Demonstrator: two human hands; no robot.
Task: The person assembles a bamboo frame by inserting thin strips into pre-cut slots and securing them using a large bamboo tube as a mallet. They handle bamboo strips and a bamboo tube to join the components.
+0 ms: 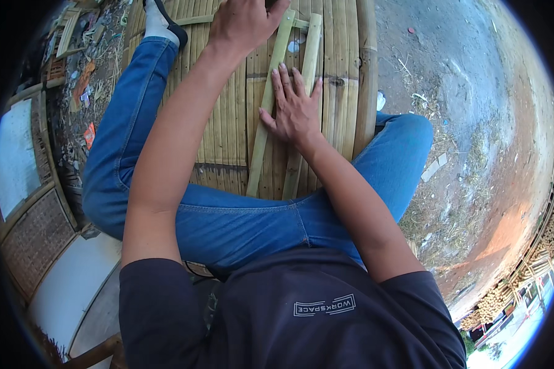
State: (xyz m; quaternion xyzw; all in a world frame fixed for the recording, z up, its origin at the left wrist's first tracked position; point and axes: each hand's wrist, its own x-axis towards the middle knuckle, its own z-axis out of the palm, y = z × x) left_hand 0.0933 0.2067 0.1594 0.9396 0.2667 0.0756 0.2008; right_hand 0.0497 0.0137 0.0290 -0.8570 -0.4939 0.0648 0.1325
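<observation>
My right hand (294,111) lies flat with fingers spread, pressing across two long bamboo strips, the left strip (260,155) and the right strip (312,52). They run side by side away from me over a bamboo slat platform (224,123). At the far end a thin crosspiece (194,19) meets the left strip. My left hand (246,24) is at the top edge of the view beside that end, its fingers curled and partly cut off. A small dark bit shows by its thumb, too little to name.
My legs in blue jeans (228,215) lie bent on the platform, a dark sandal (174,27) on my left foot. Dirt ground (461,123) with scraps lies to the right. Litter and a woven panel (40,237) are at left; stacked bamboo poles (505,295) stand at far right.
</observation>
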